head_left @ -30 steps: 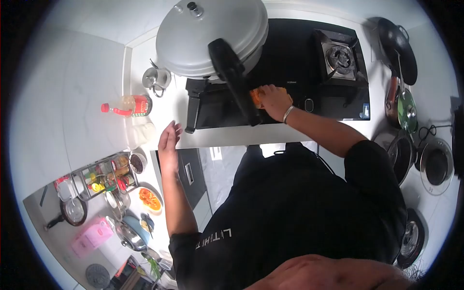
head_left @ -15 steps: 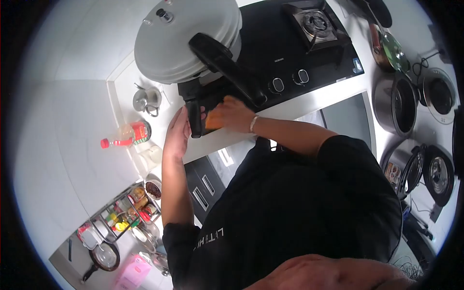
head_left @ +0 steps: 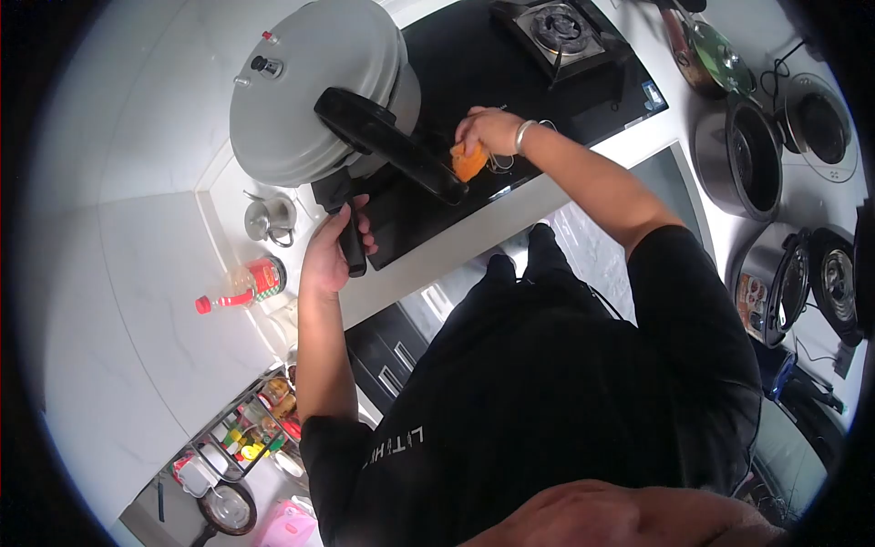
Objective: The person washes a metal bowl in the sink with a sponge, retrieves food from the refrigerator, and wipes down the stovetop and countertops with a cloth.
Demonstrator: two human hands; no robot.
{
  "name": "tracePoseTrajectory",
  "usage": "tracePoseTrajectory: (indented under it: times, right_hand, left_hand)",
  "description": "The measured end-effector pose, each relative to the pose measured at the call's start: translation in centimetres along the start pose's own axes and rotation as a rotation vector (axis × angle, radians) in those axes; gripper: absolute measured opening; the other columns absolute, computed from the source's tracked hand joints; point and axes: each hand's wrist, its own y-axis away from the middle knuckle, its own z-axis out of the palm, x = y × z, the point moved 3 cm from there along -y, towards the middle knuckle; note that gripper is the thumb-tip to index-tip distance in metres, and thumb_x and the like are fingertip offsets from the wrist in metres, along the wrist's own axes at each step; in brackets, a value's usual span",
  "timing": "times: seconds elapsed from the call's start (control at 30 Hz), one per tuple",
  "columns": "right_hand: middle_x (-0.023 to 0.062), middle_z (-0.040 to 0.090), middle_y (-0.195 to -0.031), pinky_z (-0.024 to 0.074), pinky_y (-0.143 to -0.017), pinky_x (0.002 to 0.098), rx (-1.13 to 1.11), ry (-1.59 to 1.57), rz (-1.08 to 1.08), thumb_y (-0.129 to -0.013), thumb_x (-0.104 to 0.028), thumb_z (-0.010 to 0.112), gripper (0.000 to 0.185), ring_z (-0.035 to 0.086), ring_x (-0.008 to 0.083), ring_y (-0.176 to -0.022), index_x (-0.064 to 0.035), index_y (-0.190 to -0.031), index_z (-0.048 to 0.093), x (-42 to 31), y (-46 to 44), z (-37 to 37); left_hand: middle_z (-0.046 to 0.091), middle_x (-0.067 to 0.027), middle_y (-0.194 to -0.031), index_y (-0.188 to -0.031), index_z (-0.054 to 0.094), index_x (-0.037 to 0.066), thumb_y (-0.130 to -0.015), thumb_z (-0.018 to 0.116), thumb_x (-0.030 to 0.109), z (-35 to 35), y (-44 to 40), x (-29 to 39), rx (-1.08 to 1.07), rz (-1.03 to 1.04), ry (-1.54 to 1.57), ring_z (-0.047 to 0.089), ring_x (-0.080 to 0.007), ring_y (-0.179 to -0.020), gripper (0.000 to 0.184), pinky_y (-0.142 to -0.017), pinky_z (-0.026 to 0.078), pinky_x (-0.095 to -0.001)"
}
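A large grey pressure cooker [head_left: 310, 91] stands at the left of the black glass stovetop [head_left: 456, 55], its long black lid handle [head_left: 392, 146] pointing toward me. My left hand [head_left: 333, 246] is wrapped round the lower black pot handle [head_left: 354, 242], with fingertips showing on its right side. In my right hand [head_left: 492, 132] is an orange cloth [head_left: 469, 161], pinched and hanging over the front of the stovetop beside the knobs. The cloth is bunched, and its underside is hidden.
A gas burner [head_left: 559, 32] is at the back right. Pots [head_left: 740, 159] and a green-lidded pan [head_left: 720, 59] line the right counter. On the left are a small metal pot [head_left: 269, 219], a red-labelled bottle [head_left: 260, 281] and a spice rack [head_left: 246, 438].
My left hand has gone from free beside the counter to gripping the lower pot handle. My right hand wiped leftward with the cloth, then moved back right and lifted it. The view has turned.
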Motion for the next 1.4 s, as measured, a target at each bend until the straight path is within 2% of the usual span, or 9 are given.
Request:
tracePoseTrajectory:
  times: [0.2,0.33,0.47,0.57,0.77,0.93,1.07,1.23,1.4]
  right_hand:
    - [0.0062,0.057,-0.125,0.0455,-0.095,0.0378,0.176,0.184,0.21,-0.076,-0.01,0.066,0.034,0.055,0.0289,-0.109,-0.0226,-0.108,0.07,3.5,3.6,-2.5]
    - [0.0182,0.053,-0.125,0.0499,-0.09,0.0422,-0.157,0.282,0.542,-0.082,-0.019,0.063,0.038,0.057,0.0359,-0.108,-0.0103,-0.119,0.063,-0.9,2.8,-3.1]
    - [0.0234,0.05,-0.126,0.0546,-0.083,0.0405,-0.362,0.34,0.665,-0.075,-0.009,0.068,0.044,0.06,0.0362,-0.102,0.0036,-0.117,0.06,-4.9,4.0,-2.5]
    - [0.0256,0.044,-0.131,0.0554,-0.081,0.0385,-0.068,0.247,0.813,-0.072,-0.007,0.071,0.055,0.06,0.0363,-0.102,0.0062,-0.123,0.054,-5.1,7.2,1.5]
    - [0.0253,0.043,-0.127,0.0556,-0.079,0.0351,0.087,0.216,0.69,-0.067,-0.007,0.072,0.067,0.06,0.0347,-0.098,0.0067,-0.127,0.047,-8.7,13.0,4.8]
    - [0.0214,0.05,-0.12,0.055,-0.082,0.036,0.197,0.176,0.775,-0.059,-0.006,0.079,0.054,0.059,0.0328,-0.102,0.0055,-0.109,0.06,-7.8,9.9,2.7]
    - [0.0223,0.056,-0.119,0.0553,-0.079,0.0372,0.181,0.135,0.87,-0.062,-0.006,0.078,0.042,0.061,0.033,-0.103,0.0032,-0.101,0.066,-5.0,7.8,2.6]
    - [0.0125,0.066,-0.109,0.0545,-0.08,0.0376,-0.121,0.168,0.747,-0.072,-0.01,0.073,0.025,0.063,0.0295,-0.103,-0.0077,-0.097,0.072,-3.2,3.8,-4.0]
    - [0.0113,0.067,-0.104,0.0497,-0.085,0.0379,-0.054,0.268,0.524,-0.078,-0.018,0.065,0.017,0.061,0.0289,-0.105,-0.011,-0.093,0.072,2.7,3.0,-5.1]
  left_hand:
    - [0.048,-0.0021,-0.074,-0.126,0.049,-0.001,-0.095,0.054,0.026,0.6,-0.2,0.0,-0.001,0.006,-0.023,0.048,-0.0129,-0.062,0.041,-0.055,0.042,-0.0283]
    - [0.047,-0.0015,-0.073,-0.127,0.047,0.0,-0.095,0.053,0.027,0.4,-0.7,-0.2,-0.073,-0.002,0.039,0.045,-0.0117,-0.059,0.042,-0.053,0.039,-0.0263]
    - [0.046,-0.0005,-0.074,-0.129,0.045,0.001,-0.096,0.052,0.029,0.3,-0.9,-0.3,-0.096,0.0,0.03,0.043,-0.0099,-0.058,0.043,-0.051,0.038,-0.0233]
    - [0.045,-0.0005,-0.074,-0.129,0.046,0.002,-0.096,0.051,0.028,0.3,-1.0,-0.2,-0.097,-0.013,0.035,0.043,-0.0096,-0.057,0.042,-0.05,0.037,-0.023]
    - [0.045,-0.0019,-0.073,-0.127,0.046,0.001,-0.096,0.051,0.026,0.4,-1.1,-0.2,-0.086,-0.034,0.056,0.043,-0.0114,-0.056,0.04,-0.051,0.037,-0.0259]
    - [0.044,-0.0016,-0.072,-0.127,0.046,0.001,-0.096,0.051,0.026,1.1,-0.8,0.1,-0.053,-0.047,0.041,0.043,-0.0111,-0.055,0.04,-0.05,0.037,-0.0257]
    - [0.045,-0.0011,-0.073,-0.127,0.047,0.002,-0.096,0.051,0.026,1.0,-0.7,0.2,-0.059,-0.036,0.014,0.043,-0.0105,-0.055,0.04,-0.049,0.037,-0.0248]
    - [0.045,-0.0013,-0.073,-0.127,0.047,0.002,-0.095,0.053,0.026,1.0,-0.8,0.1,-0.033,-0.059,0.016,0.044,-0.0107,-0.055,0.04,-0.049,0.038,-0.0253]
    - [0.046,-0.0005,-0.075,-0.128,0.048,0.004,-0.095,0.054,0.03,1.1,-0.5,0.2,-0.006,-0.045,-0.028,0.042,-0.0089,-0.055,0.042,-0.049,0.038,-0.0233]
